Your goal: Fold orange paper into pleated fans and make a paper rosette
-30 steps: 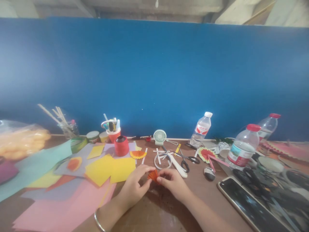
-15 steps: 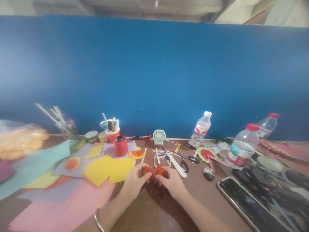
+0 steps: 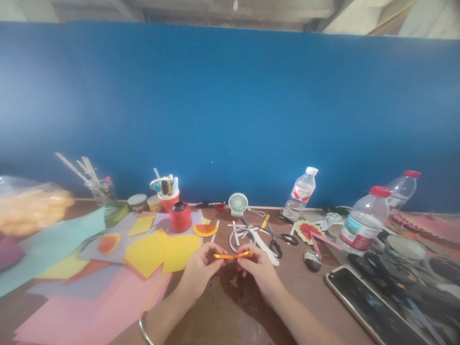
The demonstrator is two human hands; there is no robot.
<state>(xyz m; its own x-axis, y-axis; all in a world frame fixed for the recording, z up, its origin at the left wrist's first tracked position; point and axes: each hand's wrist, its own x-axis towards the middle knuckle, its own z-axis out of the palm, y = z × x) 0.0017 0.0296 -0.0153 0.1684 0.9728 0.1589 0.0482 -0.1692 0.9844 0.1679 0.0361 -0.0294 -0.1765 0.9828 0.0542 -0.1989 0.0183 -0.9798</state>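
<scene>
Between my two hands is a pleated orange paper strip, pressed into a narrow band and bent slightly at its middle. My left hand pinches its left end between thumb and fingers. The right end sits in the pinch of my right hand. Just beyond them lies a yellow and orange paper fan, spread in a half circle. Past my right hand are a white-handled tool and black scissors.
Coloured paper sheets cover the left side, with a red pot-shaped object behind. A small fan stands near the blue wall. On the right are a water bottle, a larger bottle, a computer mouse and a phone.
The orange pleats, fanned out at both ends before, are now closed into a flat narrow band. My right hand has shifted slightly; both hands keep their hold.
</scene>
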